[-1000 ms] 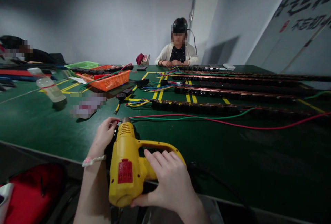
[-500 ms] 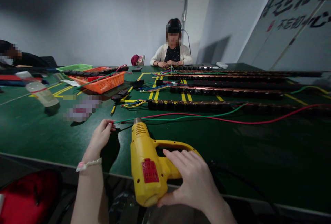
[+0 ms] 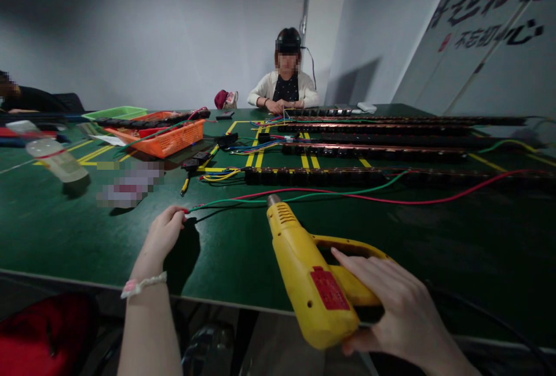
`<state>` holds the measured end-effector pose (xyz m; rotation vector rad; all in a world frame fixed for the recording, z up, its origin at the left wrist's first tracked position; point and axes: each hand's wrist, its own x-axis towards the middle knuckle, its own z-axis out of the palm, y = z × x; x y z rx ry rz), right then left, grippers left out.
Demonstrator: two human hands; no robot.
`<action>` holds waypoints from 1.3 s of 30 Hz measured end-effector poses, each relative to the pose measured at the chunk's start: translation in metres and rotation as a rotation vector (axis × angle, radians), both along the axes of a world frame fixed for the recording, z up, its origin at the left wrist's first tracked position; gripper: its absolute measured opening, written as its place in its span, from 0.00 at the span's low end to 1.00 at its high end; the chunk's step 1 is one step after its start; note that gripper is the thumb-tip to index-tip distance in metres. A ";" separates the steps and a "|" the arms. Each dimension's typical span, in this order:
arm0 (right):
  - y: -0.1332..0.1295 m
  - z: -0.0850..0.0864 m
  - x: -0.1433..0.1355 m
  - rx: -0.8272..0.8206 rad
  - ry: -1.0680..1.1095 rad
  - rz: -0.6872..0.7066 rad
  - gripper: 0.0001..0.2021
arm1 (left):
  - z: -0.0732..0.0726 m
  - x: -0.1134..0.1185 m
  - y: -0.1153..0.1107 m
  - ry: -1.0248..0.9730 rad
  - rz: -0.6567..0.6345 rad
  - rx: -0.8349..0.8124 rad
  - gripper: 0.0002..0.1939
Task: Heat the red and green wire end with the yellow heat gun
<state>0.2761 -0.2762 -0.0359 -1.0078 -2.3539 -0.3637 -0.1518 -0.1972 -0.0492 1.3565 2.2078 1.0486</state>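
Observation:
My right hand (image 3: 391,306) grips the handle of a yellow heat gun (image 3: 310,277) over the near edge of the green table (image 3: 87,219); its metal nozzle points away from me, toward the wires. My left hand (image 3: 163,234), a pale bracelet on its wrist, pinches the ends of a red wire (image 3: 434,197) and a green wire (image 3: 347,195). Both wires trail to the right along the tabletop. The heat gun's nozzle now sits well to the right of the pinched wire ends.
Long black strips (image 3: 356,176) lie in rows across the table between yellow tape lines. An orange basket (image 3: 167,139), a green tray (image 3: 115,112) and a plastic bottle (image 3: 56,159) stand at the left. One person sits at the far side, another at the far left edge.
My right hand has carried the heat gun to the right, away from my left hand. The left hand keeps its pinch on the wire ends in about the same spot.

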 end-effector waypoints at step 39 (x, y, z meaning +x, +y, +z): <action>-0.008 -0.015 -0.124 -0.079 0.300 -0.137 0.18 | 0.000 -0.009 0.000 -0.150 -0.161 0.097 0.19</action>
